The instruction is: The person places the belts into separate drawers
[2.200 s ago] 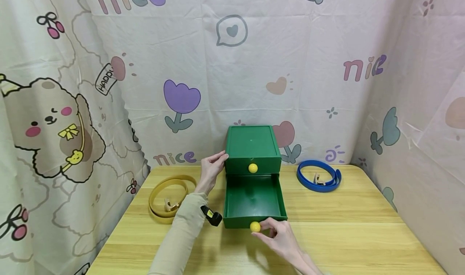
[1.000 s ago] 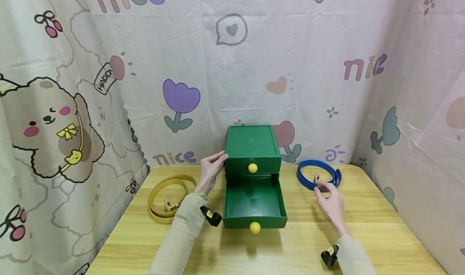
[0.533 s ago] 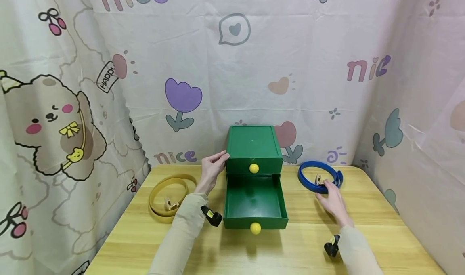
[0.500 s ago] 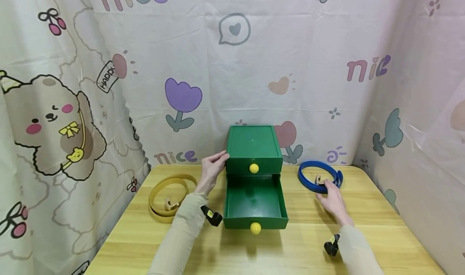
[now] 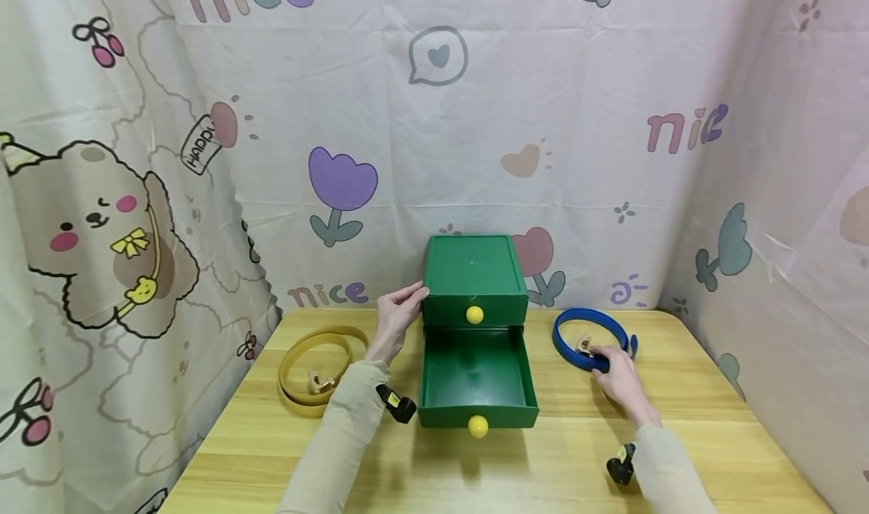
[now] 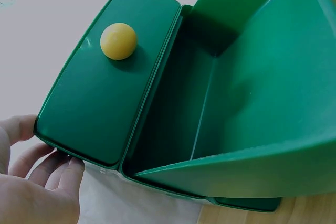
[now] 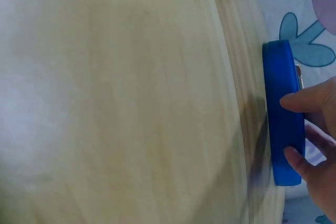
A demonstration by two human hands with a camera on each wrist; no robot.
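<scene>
On the right of the table in the head view lies a coiled blue belt (image 5: 578, 357) with a metal buckle. My right hand (image 5: 621, 382) grips the belt's near side. In the right wrist view, fingertips (image 7: 292, 102) press its outer face, while other fingers reach behind the strap. A green two-drawer cabinet (image 5: 475, 265) stands at the middle back. Its lower drawer (image 5: 434, 416) is pulled out and bare inside; the upper one is closed. Both drawers have yellow ball knobs (image 5: 478, 426). My left hand (image 5: 396, 318) rests its fingers against the cabinet's upper left side.
A coiled yellow belt (image 5: 288, 393) with a gold-coloured buckle lies on the wooden table (image 5: 686, 453), left of the cabinet beside my left forearm. A printed curtain (image 5: 434, 144) hangs behind the table and along both sides.
My right hand has gone from the lower drawer's knob to the blue belt and taken hold of it. The belt has shifted slightly nearer and to the left. My left hand stays put.
</scene>
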